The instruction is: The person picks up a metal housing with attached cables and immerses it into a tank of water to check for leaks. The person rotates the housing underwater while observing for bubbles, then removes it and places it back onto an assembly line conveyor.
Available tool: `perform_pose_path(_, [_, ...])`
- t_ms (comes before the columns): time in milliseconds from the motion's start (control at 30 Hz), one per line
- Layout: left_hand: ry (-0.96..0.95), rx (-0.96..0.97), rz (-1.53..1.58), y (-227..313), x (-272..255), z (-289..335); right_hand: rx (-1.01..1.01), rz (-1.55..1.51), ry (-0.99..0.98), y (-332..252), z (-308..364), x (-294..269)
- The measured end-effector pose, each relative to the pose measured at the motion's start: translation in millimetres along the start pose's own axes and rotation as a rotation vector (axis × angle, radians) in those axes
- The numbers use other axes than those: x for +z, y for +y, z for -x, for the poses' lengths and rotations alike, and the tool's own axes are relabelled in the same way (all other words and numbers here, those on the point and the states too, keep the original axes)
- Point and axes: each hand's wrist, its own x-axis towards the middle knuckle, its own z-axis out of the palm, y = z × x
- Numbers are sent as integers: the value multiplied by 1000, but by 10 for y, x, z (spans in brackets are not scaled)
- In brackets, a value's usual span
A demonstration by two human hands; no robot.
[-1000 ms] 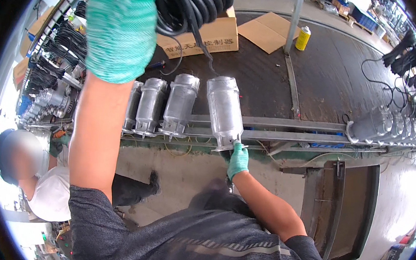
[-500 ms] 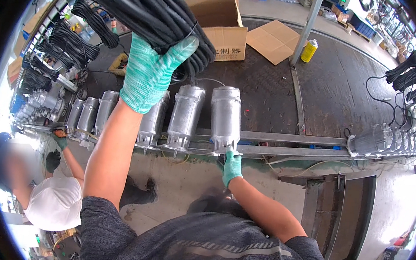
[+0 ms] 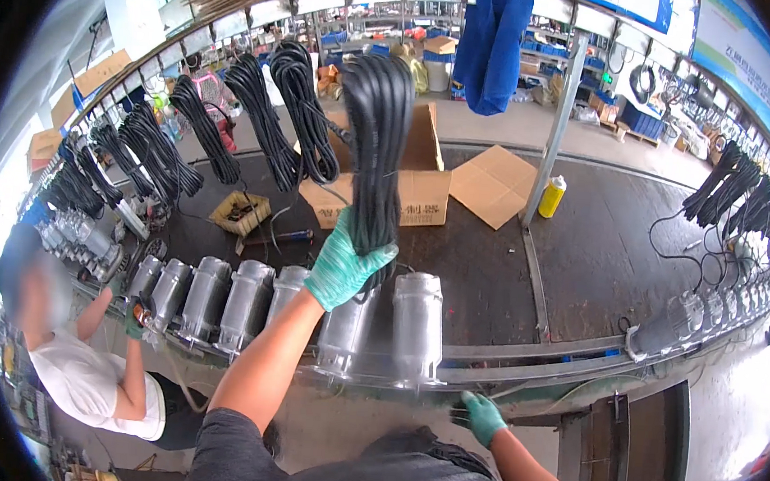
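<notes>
1. Left hand (image 3: 344,269) grips the cable bundle (image 3: 376,149) tight, raised over the pump (image 3: 416,326) row.
2. Right hand (image 3: 482,417) hangs open, empty, below the belt edge (image 3: 520,364).
3. Best to keep the loops together, clear of neighbouring bundles.

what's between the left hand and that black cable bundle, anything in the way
Nothing visible. The left hand in its green glove is already closed around the lower end of the black cable bundle, holding it up above the row of silver cylinders. The right hand hangs apart, below the table edge.
</notes>
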Motion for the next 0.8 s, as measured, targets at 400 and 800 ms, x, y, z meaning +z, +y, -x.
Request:
perform_pose_path(400, [240,-96,-513,30,63,-1407,-65,-404,656,804,966,-2003])
perform_pose_path(800, [443,-46,-471,60,230,-1493,17,-574,771,1814,1324,-2652])
